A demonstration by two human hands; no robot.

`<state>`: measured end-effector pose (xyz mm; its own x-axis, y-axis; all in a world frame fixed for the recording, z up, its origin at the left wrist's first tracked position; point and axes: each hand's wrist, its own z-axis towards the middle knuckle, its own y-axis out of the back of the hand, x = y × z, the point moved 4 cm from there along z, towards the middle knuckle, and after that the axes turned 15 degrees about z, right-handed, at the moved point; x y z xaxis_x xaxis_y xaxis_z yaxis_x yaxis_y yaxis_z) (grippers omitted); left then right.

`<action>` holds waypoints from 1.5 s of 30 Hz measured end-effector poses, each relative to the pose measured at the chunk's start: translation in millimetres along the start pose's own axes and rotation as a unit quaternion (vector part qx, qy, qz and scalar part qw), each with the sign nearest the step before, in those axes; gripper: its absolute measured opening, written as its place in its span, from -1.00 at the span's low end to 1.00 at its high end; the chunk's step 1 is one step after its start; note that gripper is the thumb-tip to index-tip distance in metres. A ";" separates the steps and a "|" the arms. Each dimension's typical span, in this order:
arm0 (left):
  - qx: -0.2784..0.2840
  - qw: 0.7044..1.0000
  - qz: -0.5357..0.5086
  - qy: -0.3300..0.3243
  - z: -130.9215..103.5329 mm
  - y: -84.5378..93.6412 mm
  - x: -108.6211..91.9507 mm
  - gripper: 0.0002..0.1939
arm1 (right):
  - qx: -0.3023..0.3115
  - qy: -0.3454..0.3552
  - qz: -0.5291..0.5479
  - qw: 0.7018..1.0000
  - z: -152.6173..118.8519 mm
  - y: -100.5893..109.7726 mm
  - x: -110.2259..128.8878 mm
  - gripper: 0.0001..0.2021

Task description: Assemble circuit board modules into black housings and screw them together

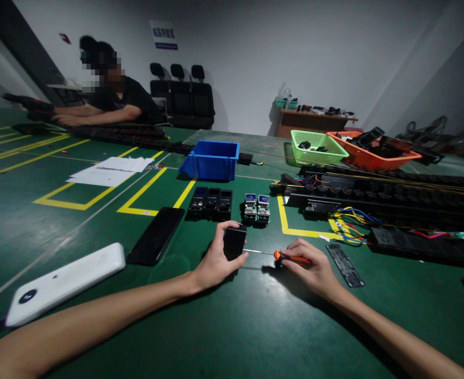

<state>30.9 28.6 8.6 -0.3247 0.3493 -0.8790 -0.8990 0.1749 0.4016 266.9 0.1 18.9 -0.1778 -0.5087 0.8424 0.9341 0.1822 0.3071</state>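
Observation:
My left hand (216, 263) grips a small black box (234, 242), fingers wrapped round it, above the green table (200, 326). In my right hand (311, 266) is a screwdriver (295, 258) with an orange and black handle. Its thin shaft points left, and the tip meets or nearly meets the box's right side. Behind the box lie two small circuit modules (257, 208) with blue-topped parts, and to their left a group of black housings (211, 203). A flat black panel (344, 265) lies right of my right hand.
A black phone (156, 236) and a white device (66, 284) lie at the left. Farther back are papers (108, 171), a blue bin (212, 159), green (319, 152) and orange baskets (377, 158). Black rails with wires (390, 195) fill the right. A person (117, 100) sits across the table.

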 end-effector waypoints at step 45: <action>-0.005 0.999 -0.013 0.029 6.4 0.8 5.9 -0.39 | -0.048 -0.160 0.112 0.980 -4.7 3.2 -18.0 -0.78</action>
<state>30.1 36.7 5.3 -0.3184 0.2903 -0.9024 -0.9098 0.1737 0.3769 274.5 5.9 2.7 -0.0381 -0.1721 0.9843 0.9828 0.1714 0.0680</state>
